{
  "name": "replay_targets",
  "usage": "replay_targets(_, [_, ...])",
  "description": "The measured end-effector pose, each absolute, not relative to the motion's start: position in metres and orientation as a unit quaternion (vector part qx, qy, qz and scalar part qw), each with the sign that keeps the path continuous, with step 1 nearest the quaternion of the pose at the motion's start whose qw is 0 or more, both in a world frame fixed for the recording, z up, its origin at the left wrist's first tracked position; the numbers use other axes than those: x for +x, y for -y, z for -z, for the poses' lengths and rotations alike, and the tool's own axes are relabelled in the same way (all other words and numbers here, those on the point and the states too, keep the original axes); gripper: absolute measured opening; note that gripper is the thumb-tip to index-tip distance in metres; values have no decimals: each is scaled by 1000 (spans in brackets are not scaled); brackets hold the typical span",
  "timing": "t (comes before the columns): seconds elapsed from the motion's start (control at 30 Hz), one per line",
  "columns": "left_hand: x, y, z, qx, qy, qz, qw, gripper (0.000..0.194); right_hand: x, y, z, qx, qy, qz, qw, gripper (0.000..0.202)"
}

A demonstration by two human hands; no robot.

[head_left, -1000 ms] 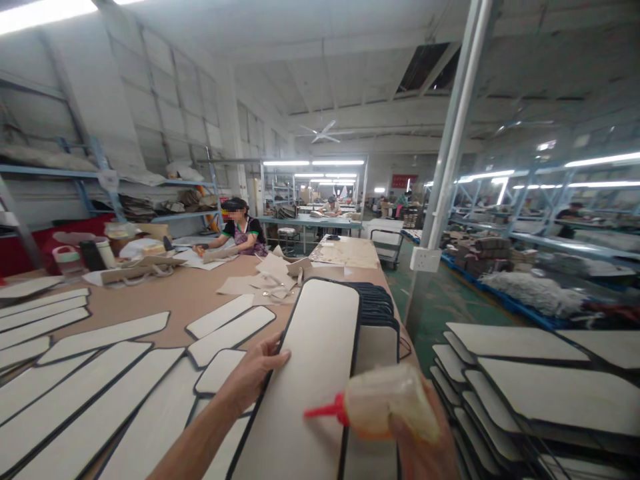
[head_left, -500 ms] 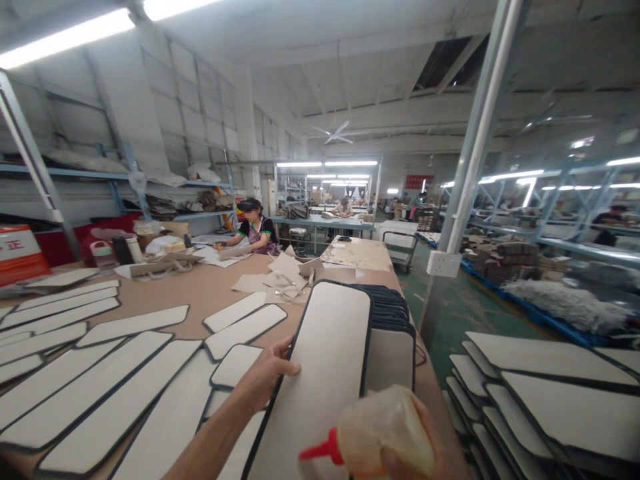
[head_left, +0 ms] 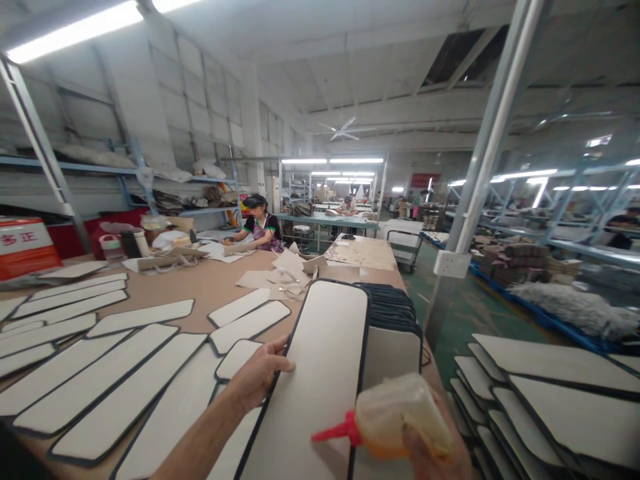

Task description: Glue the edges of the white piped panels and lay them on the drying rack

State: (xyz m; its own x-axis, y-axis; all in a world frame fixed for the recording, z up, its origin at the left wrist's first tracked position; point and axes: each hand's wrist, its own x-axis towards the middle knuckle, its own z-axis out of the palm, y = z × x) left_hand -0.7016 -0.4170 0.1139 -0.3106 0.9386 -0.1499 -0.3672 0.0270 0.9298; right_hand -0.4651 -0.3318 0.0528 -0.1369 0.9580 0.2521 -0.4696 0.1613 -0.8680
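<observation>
My left hand (head_left: 257, 377) grips the left edge of a long white panel with a dark trim (head_left: 320, 373), which lies tilted on a stack of similar panels (head_left: 393, 327) at the table's right side. My right hand (head_left: 433, 457) holds a soft squeeze bottle (head_left: 400, 417) with a red nozzle (head_left: 333, 433). The nozzle points left, just above the panel's lower part. Most of my right hand is hidden behind the bottle.
Many white trimmed panels (head_left: 100, 380) are laid out across the brown table (head_left: 200, 283). More panels are stacked at the right (head_left: 545, 387). A seated person (head_left: 257, 227) works at the table's far end. A metal post (head_left: 480, 180) stands beside the aisle.
The view has swung slightly left and up. Both hands keep their grips, and the bottle sits a little higher and further right in the picture than half a second ago.
</observation>
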Motion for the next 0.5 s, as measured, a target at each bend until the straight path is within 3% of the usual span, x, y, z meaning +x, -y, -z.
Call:
replay_targets(0.2, [-703, 421, -116, 315, -472, -618, 544, 67, -472, 295, -95, -238, 367, -530, 726, 70])
replay_targets(0.4, [-713, 424, -115, 297, -506, -622, 519, 73, -470, 339, -66, -232, 458, -610, 603, 57])
replay_targets(0.5, [-710, 427, -115, 322, -510, -611, 513, 76, -474, 327, -81, -206, 453, -597, 629, 66])
